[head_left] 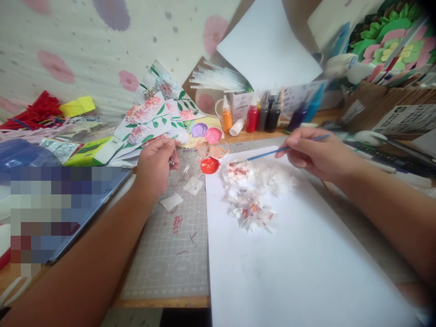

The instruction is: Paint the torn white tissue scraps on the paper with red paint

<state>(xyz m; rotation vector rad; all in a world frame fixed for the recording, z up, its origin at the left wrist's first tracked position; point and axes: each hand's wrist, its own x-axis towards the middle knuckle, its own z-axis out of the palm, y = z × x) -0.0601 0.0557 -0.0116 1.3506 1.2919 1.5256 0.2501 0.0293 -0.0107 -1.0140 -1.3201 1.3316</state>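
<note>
In my right hand (311,152) is a slim blue paintbrush (265,153), pinched between thumb and fingers. Its tip meets a cluster of crumpled white paper petals with red-brown marks (238,171) on a white sheet (259,277). Nearer to me lies a second petal cluster (254,209), dabbed with orange, red and purple. My left hand (158,161) is closed by the left side of a clear paint palette (223,150); what its fingers hold, I cannot make out. The palette's wells show lilac, pink and bright orange-red paint (210,165).
A grey cutting mat (163,259) lies under the sheet, with small white scraps (171,201) on it. Paint bottles (252,116) line the back. Flower pictures (146,113) lean at the back left. A tablet (91,209) is at the left, a cardboard box (391,106) at the right.
</note>
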